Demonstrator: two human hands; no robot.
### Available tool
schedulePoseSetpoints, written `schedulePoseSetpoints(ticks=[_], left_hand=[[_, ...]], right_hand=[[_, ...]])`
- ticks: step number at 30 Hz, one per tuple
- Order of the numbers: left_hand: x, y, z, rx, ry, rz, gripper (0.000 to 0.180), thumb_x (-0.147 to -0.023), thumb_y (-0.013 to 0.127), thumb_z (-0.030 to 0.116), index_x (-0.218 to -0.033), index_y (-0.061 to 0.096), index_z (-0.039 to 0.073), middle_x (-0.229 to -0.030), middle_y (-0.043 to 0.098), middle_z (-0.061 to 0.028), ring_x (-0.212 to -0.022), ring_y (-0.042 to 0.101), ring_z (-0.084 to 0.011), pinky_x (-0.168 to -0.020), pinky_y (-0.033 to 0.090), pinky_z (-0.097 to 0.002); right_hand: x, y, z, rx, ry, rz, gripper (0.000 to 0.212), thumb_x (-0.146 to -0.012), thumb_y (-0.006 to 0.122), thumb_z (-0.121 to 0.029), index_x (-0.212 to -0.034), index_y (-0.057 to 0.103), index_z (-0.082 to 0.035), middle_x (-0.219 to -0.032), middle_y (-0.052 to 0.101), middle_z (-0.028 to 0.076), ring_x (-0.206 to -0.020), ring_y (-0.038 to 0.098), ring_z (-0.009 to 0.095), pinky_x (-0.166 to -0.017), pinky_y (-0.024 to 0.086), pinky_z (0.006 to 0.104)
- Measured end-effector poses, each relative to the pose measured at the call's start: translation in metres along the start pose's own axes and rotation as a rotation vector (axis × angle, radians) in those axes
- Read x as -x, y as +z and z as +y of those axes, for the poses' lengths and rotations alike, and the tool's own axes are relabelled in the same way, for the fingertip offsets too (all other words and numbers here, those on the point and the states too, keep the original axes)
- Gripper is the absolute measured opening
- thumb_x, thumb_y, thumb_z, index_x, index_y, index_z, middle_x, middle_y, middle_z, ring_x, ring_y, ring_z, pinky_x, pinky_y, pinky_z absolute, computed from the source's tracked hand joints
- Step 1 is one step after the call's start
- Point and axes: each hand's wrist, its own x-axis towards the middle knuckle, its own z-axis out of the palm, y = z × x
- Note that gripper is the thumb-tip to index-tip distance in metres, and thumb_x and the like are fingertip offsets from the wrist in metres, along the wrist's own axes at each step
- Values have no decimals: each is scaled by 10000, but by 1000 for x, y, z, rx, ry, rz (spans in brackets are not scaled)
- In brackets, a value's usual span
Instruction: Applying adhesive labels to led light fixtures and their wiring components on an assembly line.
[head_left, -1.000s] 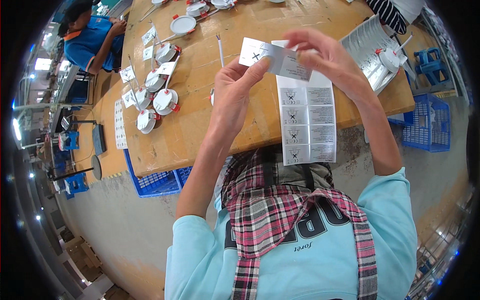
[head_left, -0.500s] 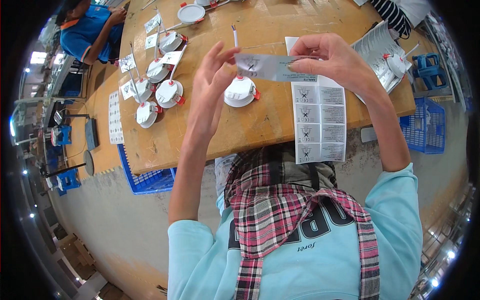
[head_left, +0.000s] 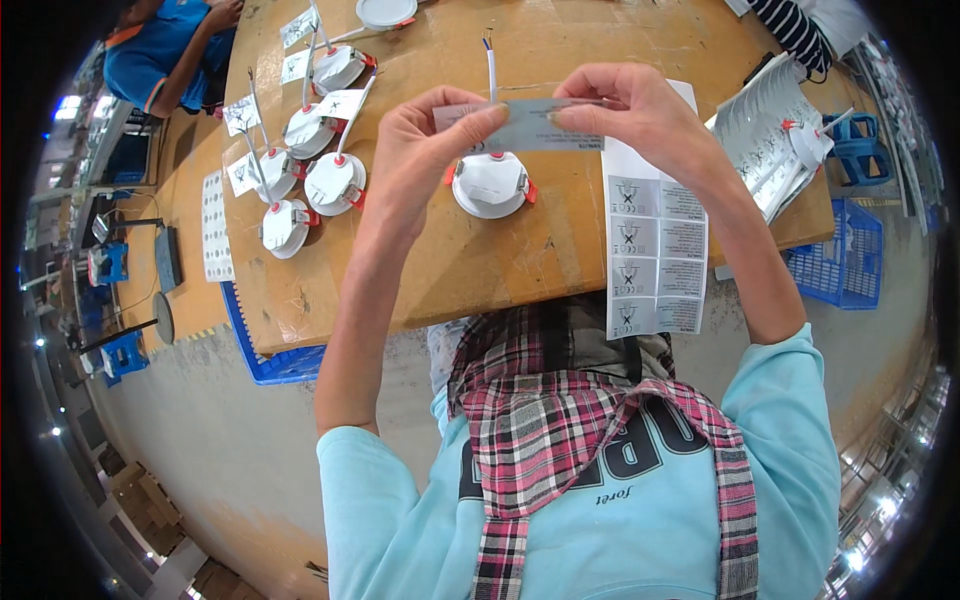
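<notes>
A silvery printed label (head_left: 530, 128) is stretched level between my two hands above the table. My left hand (head_left: 432, 140) pinches its left part, thumb on top, while my right hand (head_left: 625, 110) grips the right part between thumb and fingers. Just beyond and below the label sits a round white downlight (head_left: 490, 187) with red clips, its white cable (head_left: 491, 72) standing up behind. A sheet of labels (head_left: 655, 260) lies beside my right forearm and hangs over the table's near edge; its upper part is bare white backing.
Several white downlights (head_left: 335, 185) stand at the left, some with label tags on their cables. A stack of silvery sheets (head_left: 760, 135) lies at the right with another downlight (head_left: 806, 146) on it. Blue crates (head_left: 838, 255) flank the table. Two people are across it.
My left hand has closed onto the label's left part, its fingers spread before. The label is now held by both hands, and my right hand has shifted slightly.
</notes>
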Motion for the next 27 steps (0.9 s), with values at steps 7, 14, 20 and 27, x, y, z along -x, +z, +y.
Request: schedulePoseSetpoints(ticks=[7, 14, 20, 27], left_hand=[[-35, -22, -14, -70, -73, -32, 214, -796, 719, 215, -869, 674, 19, -801, 657, -43, -805, 585, -99, -819, 416, -250], [-50, -31, -25, -51, -126, -51, 200, -811, 704, 197, -891, 671, 17, -820, 665, -47, -802, 600, -100, -809, 443, -254], [-56, -33, -27, -49, -167, -43, 209, -817, 701, 193, -907, 659, 9, -834, 665, -54, -783, 617, -97, -777, 486, -250], [-54, -30, -25, -14, -186, -39, 203, -826, 690, 178, -917, 651, 1, -838, 663, -64, -775, 623, -102, -758, 504, -251]], right_hand=[[-29, 0, 20, 28, 4, 45, 322, -830, 670, -221, -1067, 603, -14, -812, 614, 24, -762, 571, 82, -684, 430, 226], [-42, 3, 32, -8, 26, 60, 355, -827, 671, -232, -1099, 592, -18, -824, 625, 41, -761, 577, 91, -687, 432, 227], [-44, 6, 29, -67, 33, 103, 351, -809, 684, -211, -1081, 592, -9, -755, 595, 32, -732, 556, 104, -668, 421, 242], [-44, 4, 31, -74, 42, 96, 343, -810, 685, -201, -1079, 590, -10, -757, 597, 38, -728, 554, 106, -664, 421, 245]])
